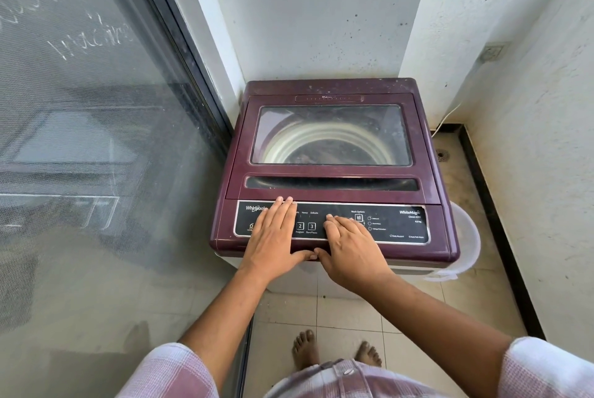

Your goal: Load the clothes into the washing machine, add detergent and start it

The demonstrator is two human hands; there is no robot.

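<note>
Low in the frame, the left hand (pixel 276 233) and right hand (pixel 348 245) lie flat and open on the control panel (pixel 331 222), gripping nothing. Best to press one marked button squarely. The washing machine (pixel 332 169) fills frame centre, lid (pixel 331 137) shut, its long axis running away toward the wall (pixel 318 11).
</note>
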